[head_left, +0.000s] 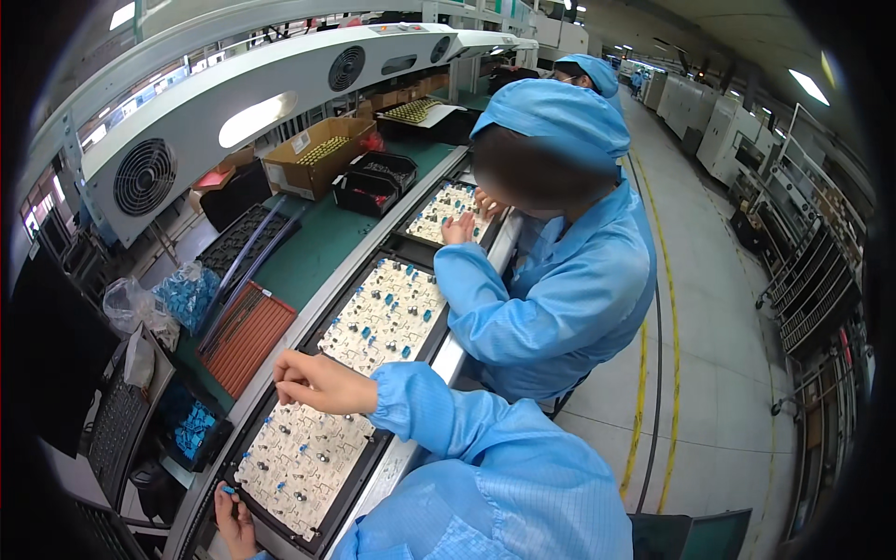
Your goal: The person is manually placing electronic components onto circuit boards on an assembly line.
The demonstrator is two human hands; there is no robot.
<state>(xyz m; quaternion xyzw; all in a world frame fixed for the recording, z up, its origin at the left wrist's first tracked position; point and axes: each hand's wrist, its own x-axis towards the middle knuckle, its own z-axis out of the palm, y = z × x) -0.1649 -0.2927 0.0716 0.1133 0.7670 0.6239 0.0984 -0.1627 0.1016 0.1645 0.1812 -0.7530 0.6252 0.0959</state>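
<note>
Black open bin (221, 437) of small blue parts (193, 427); left hand (235, 528), grip clamped on a small blue component (228, 490) near a cream, rectangular circuit board (301, 465); right hand (324, 384) over the board's far end, grip state indeterminable.

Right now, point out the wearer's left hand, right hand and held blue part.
Left hand (235, 525), head view: middle of the hand.
Right hand (327, 385), head view: back of the hand.
Blue part (229, 490), head view: its visible side.
</note>
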